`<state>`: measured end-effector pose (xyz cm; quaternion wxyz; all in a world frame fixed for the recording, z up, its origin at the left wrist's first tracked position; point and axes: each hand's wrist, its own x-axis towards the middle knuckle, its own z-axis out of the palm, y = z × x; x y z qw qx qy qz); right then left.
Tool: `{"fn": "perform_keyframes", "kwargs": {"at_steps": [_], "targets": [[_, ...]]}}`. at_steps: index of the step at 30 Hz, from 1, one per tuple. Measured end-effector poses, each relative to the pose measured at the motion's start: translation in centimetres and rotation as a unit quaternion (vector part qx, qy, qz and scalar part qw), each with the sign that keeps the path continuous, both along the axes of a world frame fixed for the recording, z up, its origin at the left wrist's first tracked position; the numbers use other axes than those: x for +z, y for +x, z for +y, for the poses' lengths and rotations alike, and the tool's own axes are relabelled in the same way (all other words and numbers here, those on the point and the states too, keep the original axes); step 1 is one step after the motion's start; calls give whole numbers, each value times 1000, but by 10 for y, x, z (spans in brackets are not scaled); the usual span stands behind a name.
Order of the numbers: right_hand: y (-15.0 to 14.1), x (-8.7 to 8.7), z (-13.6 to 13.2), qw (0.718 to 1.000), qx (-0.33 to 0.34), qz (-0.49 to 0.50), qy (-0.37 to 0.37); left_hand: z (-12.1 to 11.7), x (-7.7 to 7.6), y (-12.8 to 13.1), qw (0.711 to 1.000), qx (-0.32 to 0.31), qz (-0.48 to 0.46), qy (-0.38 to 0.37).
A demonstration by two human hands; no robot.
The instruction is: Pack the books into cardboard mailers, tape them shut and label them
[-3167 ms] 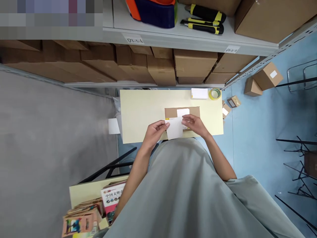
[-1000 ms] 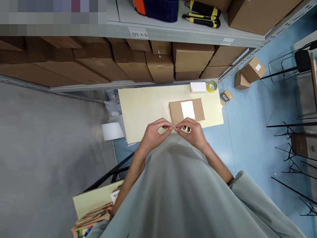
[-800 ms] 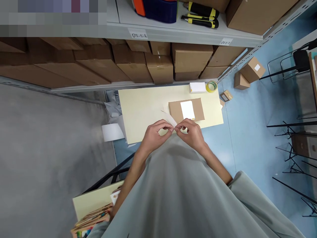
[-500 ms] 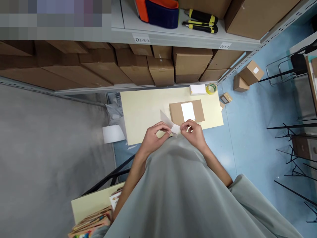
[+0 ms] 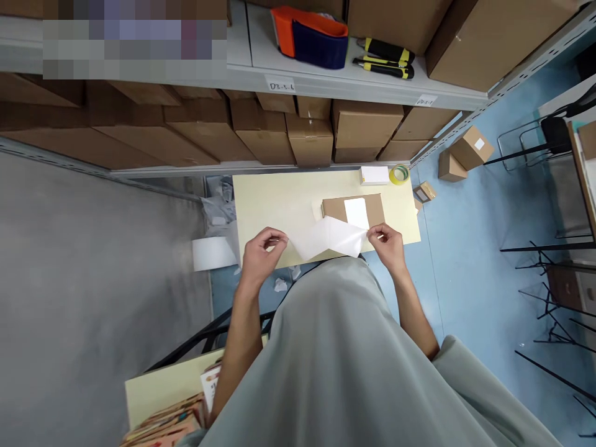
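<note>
White sheet (image 5: 344, 236) is in the air over the near edge of the pale yellow tabletop (image 5: 270, 198), strung between left hand (image 5: 261, 254) at 9 o'clock and right hand (image 5: 387, 245) at 3 (clock centred on sheet, 12 away from wearer). Fingers (image 5: 274, 233) on both sides nipped together, thumb against fingertips, each pinching one end of the sheet. Tabletop: flat brown carton (image 5: 334, 207) at 1 o'clock, just beyond the sheet, white label (image 5: 356, 212) on top; contact between sheet and carton, can't tell. Further out between 1 and 2, small white box (image 5: 374, 176) with yellow tape roll (image 5: 399, 174) just beside it. Room: grey metal shelf (image 5: 344, 90) across 12, packed with cardboard boxes (image 5: 310, 139); orange and navy bin (image 5: 320, 45) on it at 12, black-yellow cutters (image 5: 388, 49) toward 1. Smooth blue floor (image 5: 465, 261) off 3. Book stack (image 5: 162, 428) between 7 and 8. Materials: sheet thin and limp, soft satin sheen, creased into a ridge mid-span, angular outline. Carton matte board, square-cornered. Tape ring-shaped, glossy. Tabletop smooth, rectangular. Wearer's shirt (image 5: 344, 347) grey-green cloth, softly folded.
</note>
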<state>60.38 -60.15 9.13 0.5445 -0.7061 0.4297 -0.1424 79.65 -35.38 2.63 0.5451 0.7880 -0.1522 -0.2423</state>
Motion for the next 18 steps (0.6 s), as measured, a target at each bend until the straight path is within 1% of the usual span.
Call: {"fn": "perform_keyframes", "kwargs": {"at_steps": [4, 6, 10, 12, 14, 16, 17, 18], "targets": [[-2, 1, -8, 1000, -16, 9, -7, 11, -12, 13, 996, 75, 16, 37], [-1, 2, -12, 1000, -26, 11, -12, 16, -17, 20, 991, 124, 26, 46], [2, 5, -19, 999, -46, 15, -21, 32, -25, 36, 967, 249, 38, 42], [5, 6, -20, 999, -46, 18, -19, 44, -26, 48, 954, 294, 40, 45], [9, 5, -19, 999, -37, 19, -15, 59, -24, 64, 944, 319, 48, 68], [14, 3, -16, 999, -27, 18, -13, 74, -18, 86, 934, 335, 48, 110], [16, 2, -14, 999, -24, 18, -12, 80, -12, 97, 933, 333, 34, 132], [18, 1, -12, 1000, -19, 19, -11, 85, -6, 109, 936, 318, 5, 151]]}}
